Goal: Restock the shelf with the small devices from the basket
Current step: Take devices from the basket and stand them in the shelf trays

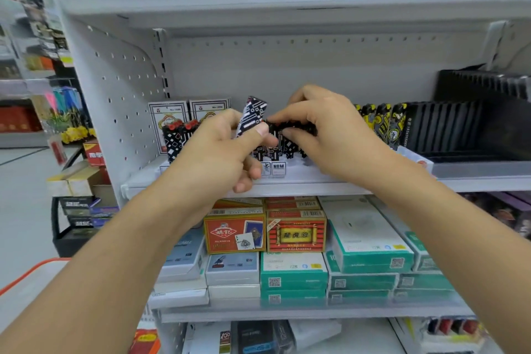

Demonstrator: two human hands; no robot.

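1. The device [253, 116] looked small, light and rigid, likely a lighter, so a thumb-and-finger pinch should carry it easily. Its printed skin looked smooth and could slip, so I judged the lower body the best place to hold it, leaving the top end free.
2. The left hand [227, 149] held that device in just this way. Its grip was clamped round the lower half, thumb across the front, and the device stood tilted just above the tray [275, 169].
3. The device was a slim black block covered with white geometric marks, like the ones already standing in the tray.
4. The row [287, 135] of like devices stood in the tray on the shelf [316, 187]. At the tray's left end a few red-topped ones [181, 135] stood upright.
5. The right hand [324, 129] lay over the right part of the row, fingers curled down onto the tops. Whether that grip pinched one device or only steadied them I could not tell, since the fingers hid the contact.
6. Right of the tray stood yellow-and-black ones [382, 123]. Far below and left of the tray, an orange basket [34, 270] rim showed.
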